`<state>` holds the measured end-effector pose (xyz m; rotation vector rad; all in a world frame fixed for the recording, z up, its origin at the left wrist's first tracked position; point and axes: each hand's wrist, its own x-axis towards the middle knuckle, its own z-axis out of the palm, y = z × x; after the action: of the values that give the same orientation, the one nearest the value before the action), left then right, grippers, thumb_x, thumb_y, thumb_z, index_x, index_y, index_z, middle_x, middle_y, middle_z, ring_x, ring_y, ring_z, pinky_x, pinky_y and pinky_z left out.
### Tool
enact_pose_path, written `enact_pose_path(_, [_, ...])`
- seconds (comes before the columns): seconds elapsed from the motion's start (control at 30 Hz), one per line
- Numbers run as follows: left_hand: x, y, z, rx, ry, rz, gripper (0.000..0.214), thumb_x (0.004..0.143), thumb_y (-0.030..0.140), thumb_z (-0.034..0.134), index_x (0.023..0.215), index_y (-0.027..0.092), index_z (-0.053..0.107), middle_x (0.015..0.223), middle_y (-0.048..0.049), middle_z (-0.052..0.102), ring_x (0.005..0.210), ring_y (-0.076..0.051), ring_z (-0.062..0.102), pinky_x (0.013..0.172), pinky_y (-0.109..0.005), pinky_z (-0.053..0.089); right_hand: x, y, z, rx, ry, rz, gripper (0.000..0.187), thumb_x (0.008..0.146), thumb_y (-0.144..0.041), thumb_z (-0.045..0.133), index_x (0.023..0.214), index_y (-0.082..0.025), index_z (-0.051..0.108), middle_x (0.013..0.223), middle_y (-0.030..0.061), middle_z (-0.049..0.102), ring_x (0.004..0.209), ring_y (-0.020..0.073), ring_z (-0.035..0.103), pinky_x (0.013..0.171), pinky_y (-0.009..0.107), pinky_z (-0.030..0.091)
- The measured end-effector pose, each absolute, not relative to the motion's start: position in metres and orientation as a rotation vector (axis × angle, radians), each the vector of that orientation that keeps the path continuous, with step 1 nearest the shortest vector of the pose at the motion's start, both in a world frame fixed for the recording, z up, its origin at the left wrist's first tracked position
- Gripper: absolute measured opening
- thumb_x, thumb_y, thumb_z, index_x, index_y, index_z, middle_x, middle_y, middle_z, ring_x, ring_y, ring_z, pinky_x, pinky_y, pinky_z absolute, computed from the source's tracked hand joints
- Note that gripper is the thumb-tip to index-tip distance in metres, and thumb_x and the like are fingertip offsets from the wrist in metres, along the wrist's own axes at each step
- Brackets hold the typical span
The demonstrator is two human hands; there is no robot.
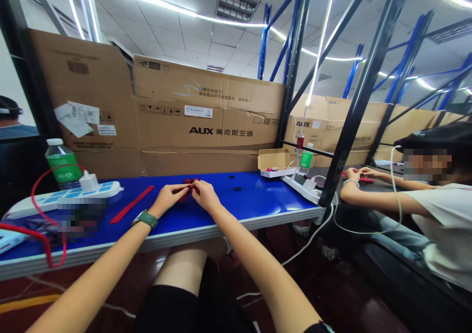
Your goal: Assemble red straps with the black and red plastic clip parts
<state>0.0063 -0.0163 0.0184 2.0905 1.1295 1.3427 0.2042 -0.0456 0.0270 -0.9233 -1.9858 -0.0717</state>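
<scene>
My left hand [169,198] and my right hand [205,195] meet over the blue table [254,206], fingertips pinched close together. Between them is a small dark red piece [191,187], mostly covered by the fingers, so its kind cannot be made out. Just beyond the fingertips lie small red and black bits [188,180]. A flat red strip [132,204] rests on the table to the left of my left hand. Right of my right hand are two small black pieces [238,189], apart from each other.
A white power strip [106,189] and a green-labelled bottle [61,163] stand at left, with a red cable [47,244] looping over the edge. At right are an open small box [275,163], another power strip [304,189] and a rack post [354,122]. A co-worker [438,210] sits beyond.
</scene>
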Motion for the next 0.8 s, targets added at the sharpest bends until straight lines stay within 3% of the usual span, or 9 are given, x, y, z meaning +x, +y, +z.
enact_pose_path(0.43, [0.007,-0.016,0.014,2.152,1.106,1.25,0.059,0.077,0.067,0.068,0.11,0.02,0.08,0.114,-0.0096,0.076,0.11,-0.035,0.07,0.102,-0.044,0.051,0.203,-0.037,0.019,-1.038,-2.014,-0.126,0.008,0.088,-0.017,0.063,0.083,-0.021,0.066,0.085,0.0042,0.073,0.081,0.0177,0.068,0.076,0.023,0.046])
enact_pose_path(0.63, [0.009,-0.022,0.024,2.074,0.996,1.281,0.064,0.077,0.072,0.066,0.108,0.018,0.08,0.117,-0.0093,0.075,0.117,-0.036,0.067,0.111,-0.048,0.044,0.203,-0.04,0.021,-0.999,-1.971,-0.16,0.012,0.094,-0.02,0.057,0.084,-0.021,0.062,0.084,0.0032,0.071,0.079,0.0159,0.066,0.073,0.021,0.043])
enact_pose_path(0.8, [0.012,-0.028,0.03,1.924,0.938,1.31,0.069,0.064,0.072,0.078,0.103,0.016,0.081,0.113,-0.0122,0.076,0.116,-0.037,0.067,0.11,-0.049,0.046,0.204,-0.046,0.024,-1.029,-1.984,-0.176,0.013,0.097,-0.025,0.057,0.087,-0.022,0.065,0.089,0.0035,0.074,0.083,0.0166,0.068,0.073,0.021,0.043])
